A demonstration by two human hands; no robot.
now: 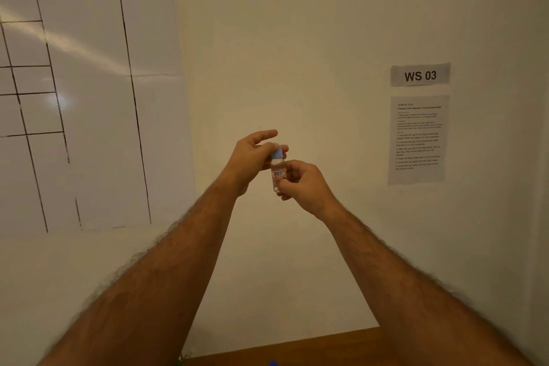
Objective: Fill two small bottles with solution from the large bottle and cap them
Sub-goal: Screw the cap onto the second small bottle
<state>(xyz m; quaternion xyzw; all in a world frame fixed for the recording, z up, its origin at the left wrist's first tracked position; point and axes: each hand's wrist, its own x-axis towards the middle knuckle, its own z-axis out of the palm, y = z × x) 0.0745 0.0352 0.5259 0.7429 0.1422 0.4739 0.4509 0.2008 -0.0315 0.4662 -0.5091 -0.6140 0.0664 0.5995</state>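
My right grip [303, 184] holds 1 small bottle [278, 172] up before the wall; my left grip [255, 157] pinches its blue cap [277, 153]. I judge I'm capping; next, twist until snug.

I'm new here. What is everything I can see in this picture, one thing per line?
small bottle: one, clear with a red-edged label, held up in front of the wall
cap: one, light blue, on top of the small bottle
WS 03 sign: one, grey, on the wall at right
instruction sheet: one, grey, below the sign
lined sheet: one, white with black lines, wall at left
table: one, brown, bottom edge
blue object: one, bottom edge, too cut off to name
left hand: fingers round the cap
right hand: grips the bottle's body
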